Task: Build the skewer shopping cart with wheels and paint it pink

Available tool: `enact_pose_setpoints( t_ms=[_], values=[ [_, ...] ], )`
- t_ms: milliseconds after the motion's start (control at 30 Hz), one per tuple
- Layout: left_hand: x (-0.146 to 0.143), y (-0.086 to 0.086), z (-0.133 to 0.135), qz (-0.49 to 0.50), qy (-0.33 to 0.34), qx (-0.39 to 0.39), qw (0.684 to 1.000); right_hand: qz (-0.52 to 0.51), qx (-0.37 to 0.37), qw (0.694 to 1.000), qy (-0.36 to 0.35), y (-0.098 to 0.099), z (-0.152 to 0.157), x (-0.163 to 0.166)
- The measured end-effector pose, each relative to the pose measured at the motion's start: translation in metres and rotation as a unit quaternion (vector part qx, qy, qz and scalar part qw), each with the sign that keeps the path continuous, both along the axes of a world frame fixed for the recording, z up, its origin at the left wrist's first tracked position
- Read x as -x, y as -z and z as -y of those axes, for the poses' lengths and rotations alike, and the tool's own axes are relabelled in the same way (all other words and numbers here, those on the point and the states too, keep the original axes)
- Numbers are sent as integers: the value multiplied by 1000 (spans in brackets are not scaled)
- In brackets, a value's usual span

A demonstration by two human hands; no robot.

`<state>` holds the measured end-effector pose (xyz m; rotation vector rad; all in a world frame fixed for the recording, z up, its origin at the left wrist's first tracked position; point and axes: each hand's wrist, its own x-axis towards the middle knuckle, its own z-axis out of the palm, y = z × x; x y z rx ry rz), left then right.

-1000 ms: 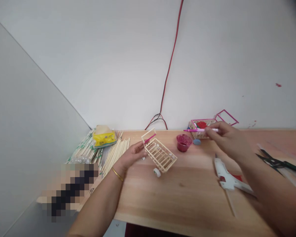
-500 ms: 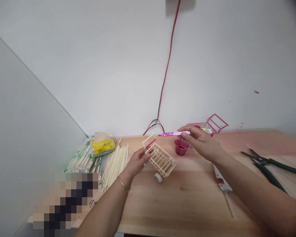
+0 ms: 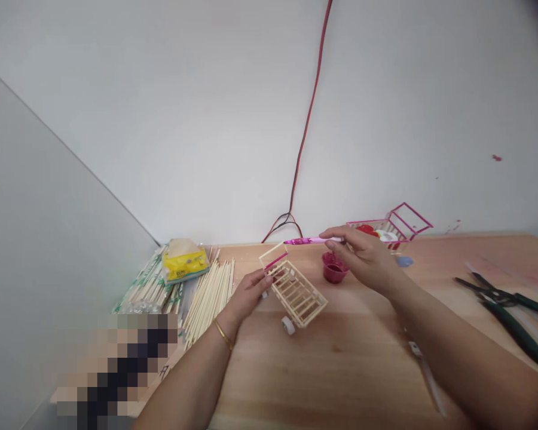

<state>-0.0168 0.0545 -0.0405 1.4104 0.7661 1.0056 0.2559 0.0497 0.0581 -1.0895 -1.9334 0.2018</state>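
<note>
My left hand grips a small cart built of thin wooden sticks at its handle end, holding it tilted above the table. One bar of the cart's handle frame is pink; the other sticks are bare wood, and a white wheel shows at its lower side. Between the fingers of my right hand is a paintbrush with a pink-stained, pale handle. Its tip is at the top corner of the handle frame; whether it touches I cannot tell. Just below the right hand stands a plastic cup of dark pink paint.
A pink-edged stick cart stands by the wall. Pliers lie at the right, and a thin white tool lies partly under my right forearm. Loose sticks and a yellow tissue pack are at the left.
The brush tip has shifted slightly left and up to the corner of the handle frame. The cart has turned a little in my left hand. The camera view has swung slightly left.
</note>
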Motion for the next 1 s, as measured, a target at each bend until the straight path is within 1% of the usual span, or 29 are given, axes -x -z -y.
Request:
enact_pose_setpoints(
  t_ms=[300, 533, 733, 867, 1000],
  values=[
    [2, 2, -3, -3, 14, -12, 1000, 39, -25, 997, -56, -1, -1, -11],
    [3, 5, -5, -1, 27, -22, 999, 23, -49, 998, -45, -4, 0, -6],
    [3, 6, -5, 6, 32, -9, 999, 61, -79, 994, -52, -7, 3, -4],
    [3, 5, -5, -1, 25, -18, 1000, 83, -96, 990, -60, -8, 7, -5],
    [2, 5, -5, 5, 29, -8, 1000, 74, -118, 990, -38, -9, 8, -4]
  ],
)
